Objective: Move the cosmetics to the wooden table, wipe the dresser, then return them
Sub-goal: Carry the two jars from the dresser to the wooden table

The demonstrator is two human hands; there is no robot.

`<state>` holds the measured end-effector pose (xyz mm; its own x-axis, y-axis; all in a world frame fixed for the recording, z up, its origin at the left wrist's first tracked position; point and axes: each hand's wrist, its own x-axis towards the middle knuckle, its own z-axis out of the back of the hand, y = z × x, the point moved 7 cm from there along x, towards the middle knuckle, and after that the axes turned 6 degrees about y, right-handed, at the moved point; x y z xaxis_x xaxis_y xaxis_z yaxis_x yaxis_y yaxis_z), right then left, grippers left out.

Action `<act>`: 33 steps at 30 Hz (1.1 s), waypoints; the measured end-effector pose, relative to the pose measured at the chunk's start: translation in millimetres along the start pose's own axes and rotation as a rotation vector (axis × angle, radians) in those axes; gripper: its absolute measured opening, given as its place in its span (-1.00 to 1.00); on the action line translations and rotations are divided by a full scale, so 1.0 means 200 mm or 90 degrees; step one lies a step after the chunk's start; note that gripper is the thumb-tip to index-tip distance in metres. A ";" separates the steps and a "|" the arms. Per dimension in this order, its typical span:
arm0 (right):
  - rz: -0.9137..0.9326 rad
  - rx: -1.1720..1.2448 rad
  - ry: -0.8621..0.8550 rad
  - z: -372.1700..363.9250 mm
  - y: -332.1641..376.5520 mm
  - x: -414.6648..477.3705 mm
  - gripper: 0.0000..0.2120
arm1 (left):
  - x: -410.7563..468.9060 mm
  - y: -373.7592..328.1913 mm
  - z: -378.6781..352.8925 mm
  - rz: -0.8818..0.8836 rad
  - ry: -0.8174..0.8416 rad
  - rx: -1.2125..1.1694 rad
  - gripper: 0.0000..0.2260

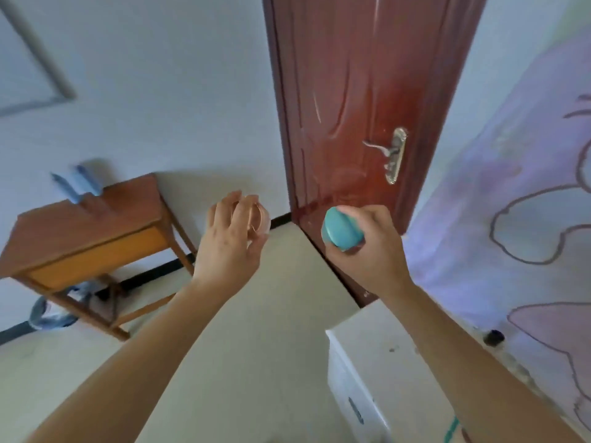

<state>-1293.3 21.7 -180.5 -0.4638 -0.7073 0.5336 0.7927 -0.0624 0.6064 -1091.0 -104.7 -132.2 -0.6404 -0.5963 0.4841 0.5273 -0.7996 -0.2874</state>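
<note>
Cosmetics tubes (80,183), blue, stand on the wooden desk (96,225) at far left. The left grip (230,238) curls round a clear jar (260,219) and the right grip (367,244) round a teal-capped jar (340,233). Carrying one each likely halves the trips. Both jars are held in mid-air, off the white dresser (383,346).

Both arms fwd, L hand (228,241) & R hand (367,249) each curled, gripping.
</note>
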 end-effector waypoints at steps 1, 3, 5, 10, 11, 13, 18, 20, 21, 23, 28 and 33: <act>0.032 0.005 0.011 -0.11 0.12 0.09 -0.40 | -0.01 0.13 0.11 0.020 -0.016 0.011 -0.46; 0.097 0.013 0.032 -0.35 0.38 0.26 -0.42 | -0.04 0.41 0.32 0.062 -0.051 0.033 -0.47; 0.157 0.020 0.050 -0.60 0.65 0.40 -0.44 | -0.08 0.69 0.53 0.092 -0.087 0.057 -0.47; 0.241 0.110 0.096 -1.18 1.24 0.67 -0.43 | -0.20 1.34 0.97 0.186 -0.166 0.115 -0.49; 0.251 0.128 0.100 -1.28 1.34 0.70 -0.43 | -0.22 1.45 1.03 0.206 -0.178 0.118 -0.49; 0.277 0.154 0.116 -1.47 1.50 0.76 -0.44 | -0.24 1.66 1.11 0.240 -0.193 0.122 -0.46; 0.313 0.182 0.159 -1.93 1.72 0.92 -0.43 | -0.20 2.12 1.12 0.296 -0.197 0.133 -0.42; 0.312 0.192 0.175 -2.12 1.75 1.01 -0.43 | -0.15 2.30 1.08 0.311 -0.203 0.135 -0.42; 0.307 0.196 0.181 -2.21 1.74 1.06 -0.43 | -0.11 2.39 1.06 0.314 -0.203 0.138 -0.43; 0.300 0.202 0.190 -2.40 1.73 1.18 -0.43 | -0.02 2.58 1.00 0.313 -0.190 0.145 -0.44; 0.286 0.194 0.203 -2.89 1.67 1.58 -0.45 | 0.32 3.06 0.86 0.318 -0.139 0.169 -0.44; 0.252 0.174 0.252 -3.36 1.64 1.94 -0.46 | 0.60 3.49 0.78 0.348 -0.071 0.188 -0.46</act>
<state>-948.1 -746.9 -170.3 0.0681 -0.8506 0.5214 0.7202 0.4036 0.5643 -713.6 -723.3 -145.3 -0.1811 -0.8891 0.4203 0.9042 -0.3186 -0.2845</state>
